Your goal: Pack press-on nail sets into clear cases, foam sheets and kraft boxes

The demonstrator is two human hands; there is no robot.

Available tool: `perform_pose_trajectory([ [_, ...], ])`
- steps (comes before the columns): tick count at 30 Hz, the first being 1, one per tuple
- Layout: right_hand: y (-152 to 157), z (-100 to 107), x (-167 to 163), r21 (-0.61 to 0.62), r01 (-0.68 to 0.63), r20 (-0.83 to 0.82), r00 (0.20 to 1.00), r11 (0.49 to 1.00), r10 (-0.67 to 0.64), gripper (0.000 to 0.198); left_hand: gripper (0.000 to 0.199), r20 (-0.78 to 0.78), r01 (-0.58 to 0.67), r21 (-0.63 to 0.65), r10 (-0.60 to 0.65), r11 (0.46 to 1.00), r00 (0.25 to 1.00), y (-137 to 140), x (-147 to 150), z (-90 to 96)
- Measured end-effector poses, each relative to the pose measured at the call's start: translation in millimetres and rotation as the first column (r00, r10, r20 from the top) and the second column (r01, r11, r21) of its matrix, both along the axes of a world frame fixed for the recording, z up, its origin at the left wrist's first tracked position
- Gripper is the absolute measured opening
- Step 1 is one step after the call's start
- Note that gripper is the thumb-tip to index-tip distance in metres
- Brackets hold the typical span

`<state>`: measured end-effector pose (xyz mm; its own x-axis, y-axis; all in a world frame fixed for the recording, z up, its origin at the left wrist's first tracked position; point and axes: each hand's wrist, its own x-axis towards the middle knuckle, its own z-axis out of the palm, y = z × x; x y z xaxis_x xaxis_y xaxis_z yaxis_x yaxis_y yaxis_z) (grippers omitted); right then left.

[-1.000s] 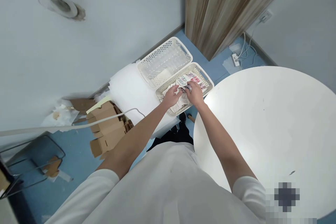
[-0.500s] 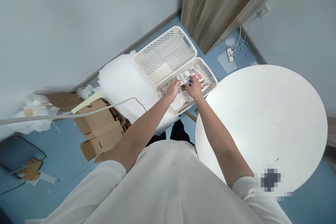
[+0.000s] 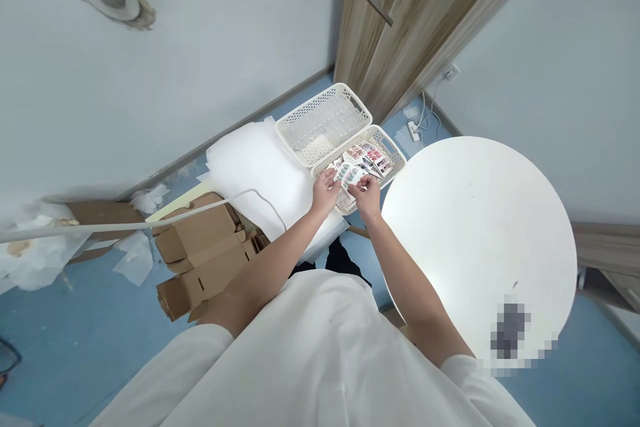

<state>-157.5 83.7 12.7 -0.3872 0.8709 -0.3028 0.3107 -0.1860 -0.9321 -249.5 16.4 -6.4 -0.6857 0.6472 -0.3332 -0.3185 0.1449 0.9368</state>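
1. Head view, bottom of the frame: the wearer's white shirt (image 3: pixel 325 340) is nearest, and both bare forearms reach up toward the middle.
2. Lower right of centre: a round white table (image 3: pixel 450 227) stands beside the right forearm, with a pixelated dark patch near its lower edge.
3. Centre: the right hand (image 3: pixel 367 195) grips the lower right of some patterned cards (image 3: pixel 353 177), thumb and fingers closed narrowly on them. The left hand (image 3: pixel 325 192) is at their left edge, fingers slightly curled; whether it pinches them or only steadies them, I cannot tell.
4. Just beyond the hands: the held cards are above the front basket (image 3: pixel 400 155). More loose cards (image 3: pixel 374 155) lie in it, overlapping at mixed angles, some with red designs.
5. As a judgement, the handling looks partway: a few cards are picked out and in hand, while the larger share lies unsorted in the basket. Nothing marks which have been gone through, so what is left cannot be counted.
6. Above that, slightly left: a rear basket (image 3: pixel 315 107) touches the front one and contains clear plastic packs; white sheeting (image 3: pixel 255 167) spreads to its left.
7. Farthest, top of the frame: a wood-grain cabinet (image 3: pixel 385 27) stands against the wall.
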Motion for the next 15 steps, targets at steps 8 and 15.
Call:
perform_pose_trajectory([
  [8,-68,16,73,-0.128,0.221,-0.077,0.97,0.967,-0.232,0.045,0.033,-0.068,0.26,0.043,-0.257,0.965,0.964,-40,49,6.6],
  [15,-90,16,165,-0.122,0.346,0.047,0.938,0.93,-0.342,0.032,0.028,-0.181,0.662,-0.087,-0.665,0.745,0.724,-43,105,2.9],
])
